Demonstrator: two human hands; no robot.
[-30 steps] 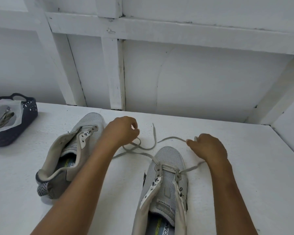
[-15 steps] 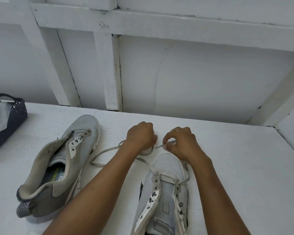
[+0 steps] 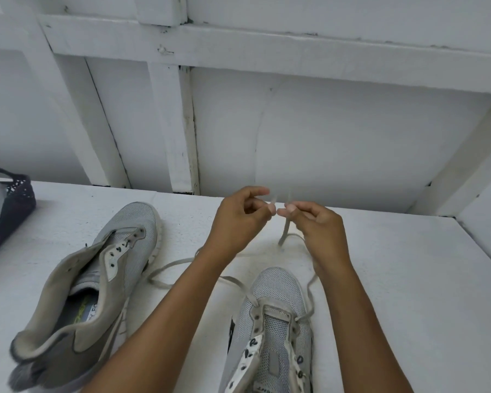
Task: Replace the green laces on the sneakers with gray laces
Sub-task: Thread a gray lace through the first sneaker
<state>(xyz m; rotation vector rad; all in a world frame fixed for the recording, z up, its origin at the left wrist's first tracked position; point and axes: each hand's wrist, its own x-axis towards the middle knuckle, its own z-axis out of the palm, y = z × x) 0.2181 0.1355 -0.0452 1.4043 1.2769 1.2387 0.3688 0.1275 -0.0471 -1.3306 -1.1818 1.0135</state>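
Gray sneaker (image 3: pixel 278 285) toe pointing away, lace (image 3: pixel 284 234) tips upright, pinched by left hand (image 3: pixel 236 219), right hand (image 3: pixel 321 228).

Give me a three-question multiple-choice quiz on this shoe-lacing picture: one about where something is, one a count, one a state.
1. Where on the table is the basket?
A) far left B) far right C) centre
2. Of the left sneaker and right sneaker, how many carry a lace?
A) none B) one C) both
3. What are the left hand and right hand doing?
A) resting flat B) pinching the lace ends C) lifting a sneaker

Answers:
1 A: the frame's left edge cuts it off.
2 B: only the right sneaker's front eyelets hold it; the left sneaker's are bare.
3 B: each hand's fingers pinch one end above the table.
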